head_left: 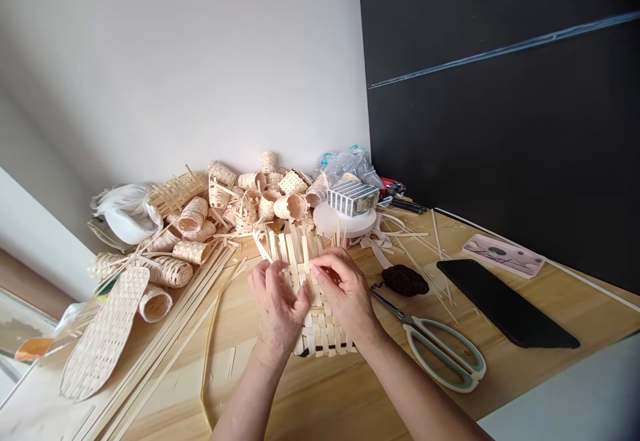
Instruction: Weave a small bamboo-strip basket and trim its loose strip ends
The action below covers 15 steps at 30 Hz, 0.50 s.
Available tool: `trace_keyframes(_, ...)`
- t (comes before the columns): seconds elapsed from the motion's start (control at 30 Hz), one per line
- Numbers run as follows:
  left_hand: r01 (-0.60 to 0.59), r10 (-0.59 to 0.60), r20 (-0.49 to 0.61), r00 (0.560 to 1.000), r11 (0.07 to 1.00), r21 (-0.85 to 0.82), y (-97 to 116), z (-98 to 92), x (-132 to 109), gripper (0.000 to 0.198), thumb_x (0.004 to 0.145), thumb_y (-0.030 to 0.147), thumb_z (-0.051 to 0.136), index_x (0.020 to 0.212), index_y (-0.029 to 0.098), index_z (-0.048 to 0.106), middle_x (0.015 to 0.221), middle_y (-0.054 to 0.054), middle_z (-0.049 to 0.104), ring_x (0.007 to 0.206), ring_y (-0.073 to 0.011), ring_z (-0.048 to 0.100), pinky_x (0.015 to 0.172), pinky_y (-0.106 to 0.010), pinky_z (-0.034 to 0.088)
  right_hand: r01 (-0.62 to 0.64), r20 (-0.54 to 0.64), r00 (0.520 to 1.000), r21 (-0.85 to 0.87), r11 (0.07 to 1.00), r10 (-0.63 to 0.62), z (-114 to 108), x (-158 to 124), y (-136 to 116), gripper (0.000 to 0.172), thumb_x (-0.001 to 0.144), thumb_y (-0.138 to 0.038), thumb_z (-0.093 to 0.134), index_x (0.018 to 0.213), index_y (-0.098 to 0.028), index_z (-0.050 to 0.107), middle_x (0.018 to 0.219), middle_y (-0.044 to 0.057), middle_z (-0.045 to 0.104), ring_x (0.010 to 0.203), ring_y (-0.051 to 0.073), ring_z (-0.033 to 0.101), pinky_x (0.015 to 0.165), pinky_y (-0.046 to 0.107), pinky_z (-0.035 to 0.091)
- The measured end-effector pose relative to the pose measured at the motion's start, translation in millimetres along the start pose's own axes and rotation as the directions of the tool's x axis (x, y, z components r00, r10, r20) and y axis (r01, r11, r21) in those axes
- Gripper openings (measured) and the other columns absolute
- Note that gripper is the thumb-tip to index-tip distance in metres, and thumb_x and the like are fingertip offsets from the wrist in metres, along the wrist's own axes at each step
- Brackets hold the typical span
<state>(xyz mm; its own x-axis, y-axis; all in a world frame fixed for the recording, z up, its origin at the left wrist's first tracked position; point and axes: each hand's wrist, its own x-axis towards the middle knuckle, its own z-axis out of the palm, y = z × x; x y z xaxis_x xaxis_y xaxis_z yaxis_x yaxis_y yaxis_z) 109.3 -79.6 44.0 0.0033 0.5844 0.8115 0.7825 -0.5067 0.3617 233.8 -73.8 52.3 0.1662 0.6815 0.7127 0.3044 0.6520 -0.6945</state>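
A half-woven bamboo basket point(320, 331) lies on the wooden table point(310, 394) in front of me, its loose upright strips point(290, 244) pointing away. My left hand point(277, 308) rests on the weave, fingers curled over the strips. My right hand point(345, 291) pinches a strip at the top of the woven part. Both hands cover the middle of the basket.
Green-handled scissors point(440, 351) lie right of the basket, then a dark tablet point(505, 304) and a pink phone point(503, 256). Long bamboo strips point(165, 348) and a flat woven piece point(103, 334) lie left. Several small baskets point(240, 204) are piled behind, by a box stack point(353, 198).
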Motion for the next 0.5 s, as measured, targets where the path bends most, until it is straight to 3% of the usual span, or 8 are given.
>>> trace_keyframes(0.2,0.030,-0.030,0.001,1.000,0.999,-0.031,-3.7,4.4,1.3,0.026,0.074,0.031,0.056,0.097,0.019,0.048,0.090,-0.006,0.045,0.086,-0.0226,0.045,0.075,-0.037,0.040,-0.099,0.010,0.995,0.049,0.994,0.098,2.4,4.2,-1.2,0.012,0.078,-0.015,0.049,0.070,-0.021,0.057,0.074,0.000,0.052,0.068,0.014,0.051,0.059,0.026,0.042)
trace_keyframes(0.5,0.041,-0.040,0.016,0.999,0.995,-0.093,-4.8,5.6,4.1,0.022,0.076,0.030,0.052,0.094,0.020,0.046,0.085,-0.005,0.046,0.081,-0.0212,0.045,0.070,-0.034,0.039,-0.096,0.001,0.995,0.039,0.995,0.096,3.1,3.4,-0.7,0.012,0.079,-0.018,0.053,0.067,-0.020,0.054,0.075,0.000,0.049,0.066,0.013,0.048,0.057,0.025,0.042)
